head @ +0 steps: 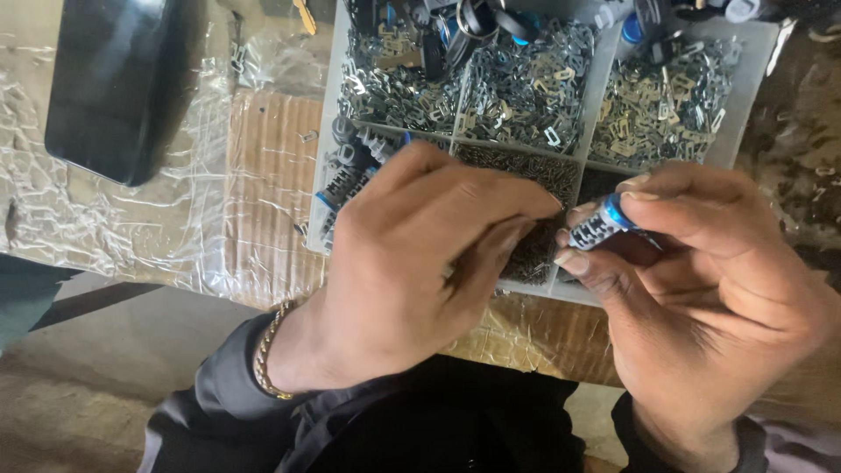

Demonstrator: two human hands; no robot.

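My right hand (pixel 701 280) pinches a small silver cylinder with slots and a blue end (pixel 600 226) between thumb and fingers. My left hand (pixel 420 263) is curled beside it, fingertips pressed together close to the cylinder's tip; whether they pinch a tiny part is hidden. Both hands hover over the near edge of a white compartment tray (pixel 326 158). Under the fingers lies a compartment of tiny dark springs or pins (pixel 543 175).
The tray's far compartments hold heaps of small flat metal pieces (pixel 526 88); a left compartment holds more silver cylinders (pixel 346 180). A black box (pixel 109 83) lies at the left on crinkled plastic wrap over cardboard (pixel 267 184). A gold bracelet (pixel 267 350) circles my left wrist.
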